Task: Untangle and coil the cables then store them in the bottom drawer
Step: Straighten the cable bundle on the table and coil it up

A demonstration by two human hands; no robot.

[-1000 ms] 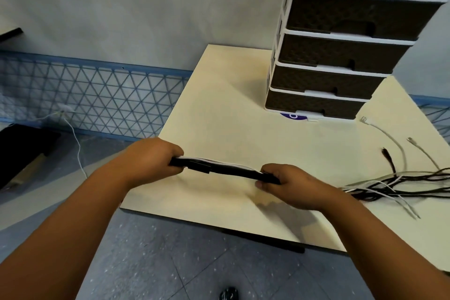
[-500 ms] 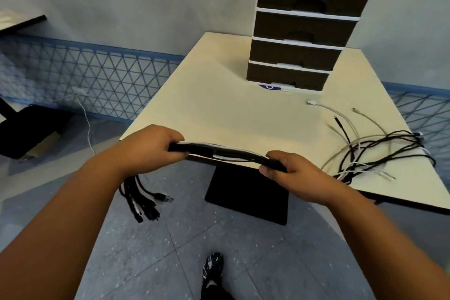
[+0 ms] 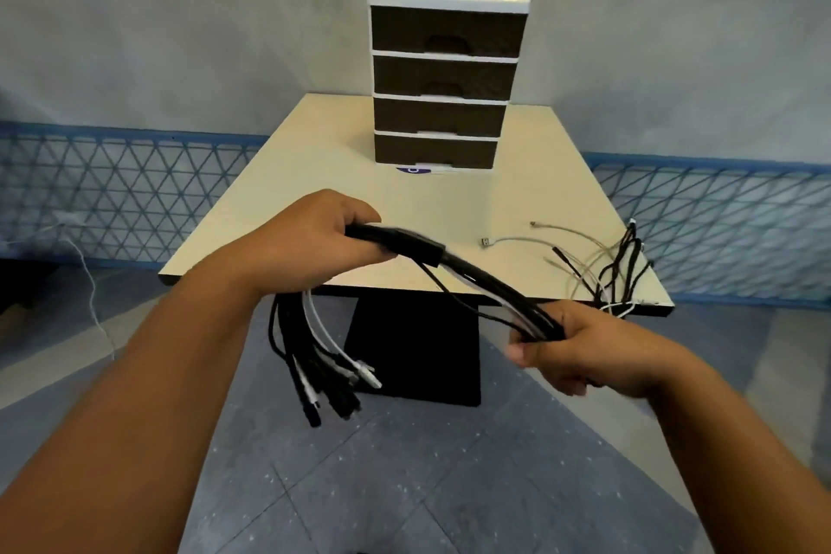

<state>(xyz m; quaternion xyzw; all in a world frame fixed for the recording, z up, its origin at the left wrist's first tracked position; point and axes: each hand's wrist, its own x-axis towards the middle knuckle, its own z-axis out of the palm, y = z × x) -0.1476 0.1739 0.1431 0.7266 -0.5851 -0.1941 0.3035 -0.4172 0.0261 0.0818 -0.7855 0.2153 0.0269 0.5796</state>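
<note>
Tabletop (image 3: 341, 198) — cream, rectangular, on a black pedestal base (image 3: 413, 351) — stands against a grey wall. Drawer unit (image 3: 445, 63), white frame with 4 dark brown drawers, sits at the far centre of the tabletop; bottom drawer (image 3: 436, 151) is closed. Left hand (image 3: 310, 243) is held above the near tabletop edge, fingers curled round one end of a cable bundle (image 3: 476, 277). Right hand (image 3: 580, 351) is lower and nearer, off the near edge, fingers curled round the other end of the same bundle. The hands are apart, and the bundle runs diagonally between them. Black and white cable ends (image 3: 323, 364) hang loose below the left hand, above the floor. Loose cables (image 3: 602, 265) — black and white, tangled — lie on the right side of the tabletop, near its near right corner.
</note>
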